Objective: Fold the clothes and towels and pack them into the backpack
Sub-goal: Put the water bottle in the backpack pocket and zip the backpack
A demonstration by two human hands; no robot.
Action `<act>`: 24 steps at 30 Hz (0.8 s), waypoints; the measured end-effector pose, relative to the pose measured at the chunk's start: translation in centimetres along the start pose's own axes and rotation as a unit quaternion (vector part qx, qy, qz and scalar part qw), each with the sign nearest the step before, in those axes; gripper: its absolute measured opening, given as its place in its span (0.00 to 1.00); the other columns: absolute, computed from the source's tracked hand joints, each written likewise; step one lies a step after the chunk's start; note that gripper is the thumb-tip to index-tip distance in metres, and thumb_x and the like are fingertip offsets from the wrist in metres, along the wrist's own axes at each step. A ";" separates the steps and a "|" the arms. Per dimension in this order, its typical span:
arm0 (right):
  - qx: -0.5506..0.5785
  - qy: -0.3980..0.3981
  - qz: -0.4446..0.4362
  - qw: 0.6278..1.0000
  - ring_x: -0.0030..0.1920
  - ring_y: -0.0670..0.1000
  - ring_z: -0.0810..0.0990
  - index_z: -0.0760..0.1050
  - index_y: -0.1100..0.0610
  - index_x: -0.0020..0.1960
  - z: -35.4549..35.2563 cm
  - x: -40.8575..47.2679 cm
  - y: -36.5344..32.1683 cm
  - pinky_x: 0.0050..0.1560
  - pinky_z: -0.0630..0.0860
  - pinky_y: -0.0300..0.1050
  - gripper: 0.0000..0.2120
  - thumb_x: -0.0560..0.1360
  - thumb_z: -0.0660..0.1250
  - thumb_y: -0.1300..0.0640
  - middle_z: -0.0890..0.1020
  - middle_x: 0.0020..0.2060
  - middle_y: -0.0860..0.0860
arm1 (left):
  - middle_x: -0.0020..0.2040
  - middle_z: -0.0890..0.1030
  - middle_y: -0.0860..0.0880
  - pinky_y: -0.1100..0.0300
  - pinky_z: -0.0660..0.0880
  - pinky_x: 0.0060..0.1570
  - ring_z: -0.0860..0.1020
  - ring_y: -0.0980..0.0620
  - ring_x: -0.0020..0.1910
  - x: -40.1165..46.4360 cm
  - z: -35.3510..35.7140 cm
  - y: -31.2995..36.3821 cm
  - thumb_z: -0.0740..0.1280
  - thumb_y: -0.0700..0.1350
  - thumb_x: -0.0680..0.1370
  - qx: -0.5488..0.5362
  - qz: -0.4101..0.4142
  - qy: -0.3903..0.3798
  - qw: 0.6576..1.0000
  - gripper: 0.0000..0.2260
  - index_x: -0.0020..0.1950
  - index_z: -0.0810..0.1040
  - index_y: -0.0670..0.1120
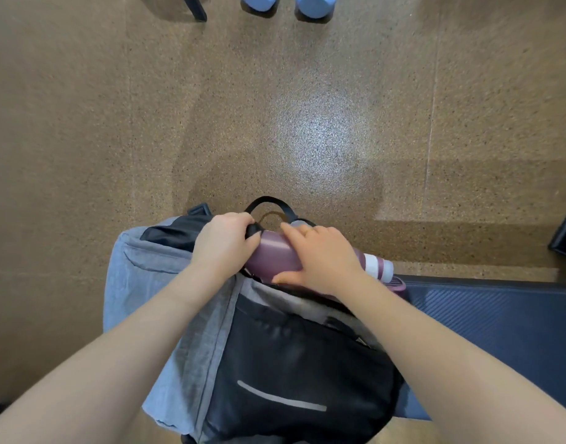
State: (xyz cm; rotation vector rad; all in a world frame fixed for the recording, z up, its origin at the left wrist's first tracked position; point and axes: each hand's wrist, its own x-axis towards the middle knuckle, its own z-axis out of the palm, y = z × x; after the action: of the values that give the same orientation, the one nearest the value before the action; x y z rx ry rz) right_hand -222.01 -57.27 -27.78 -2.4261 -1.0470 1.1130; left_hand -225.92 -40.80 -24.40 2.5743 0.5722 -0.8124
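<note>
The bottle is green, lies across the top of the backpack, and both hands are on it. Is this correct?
Not quite: the bottle is purple, not green, as the head view shows. It does lie across the top of the backpack, with the left hand and the right hand on it.

bottle [276,259] on backpack [294,357] | mat [486,315] right of backpack

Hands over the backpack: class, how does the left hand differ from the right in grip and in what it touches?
The left hand curls round the backpack's black strap; the right hand grips the purple bottle. The left's fingers are bunched, the right's spread wider. Both are bare and at the backpack's top.
</note>
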 end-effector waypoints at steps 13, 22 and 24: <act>0.023 -0.070 0.033 0.997 0.56 0.55 0.77 0.59 0.47 0.69 -2.0 -5.6 5.7 0.51 0.72 0.48 0.39 0.65 0.69 0.34 0.73 0.61 0.48 | 0.57 0.81 0.45 0.51 0.73 0.56 0.76 0.44 0.59 -1.2 -1.1 0.2 0.65 0.44 0.75 -0.044 -0.030 0.003 0.999 0.18 0.64 0.75 0.47; 0.280 -0.148 0.105 0.943 0.52 0.49 0.74 0.68 0.42 0.59 -2.5 -3.4 5.6 0.52 0.70 0.44 0.25 0.66 0.74 0.42 0.75 0.52 0.44 | 0.59 0.80 0.46 0.54 0.70 0.55 0.75 0.44 0.60 -1.0 -1.6 0.9 0.65 0.44 0.76 -0.014 0.005 0.006 1.000 0.18 0.66 0.72 0.47; 0.163 -0.110 0.093 0.976 0.56 0.51 0.74 0.65 0.43 0.64 -1.5 -4.0 4.0 0.52 0.69 0.46 0.29 0.67 0.70 0.37 0.75 0.55 0.46 | 0.58 0.81 0.46 0.55 0.69 0.53 0.75 0.44 0.60 -1.3 -1.5 0.9 0.65 0.44 0.76 -0.016 -0.008 0.009 1.000 0.16 0.64 0.74 0.47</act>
State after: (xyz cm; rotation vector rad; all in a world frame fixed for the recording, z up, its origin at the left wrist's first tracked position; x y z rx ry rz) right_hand -220.65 -62.86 -26.67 -2.2076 -0.6375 1.5109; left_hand -225.76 -41.22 -22.31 2.5545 0.6069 -0.7798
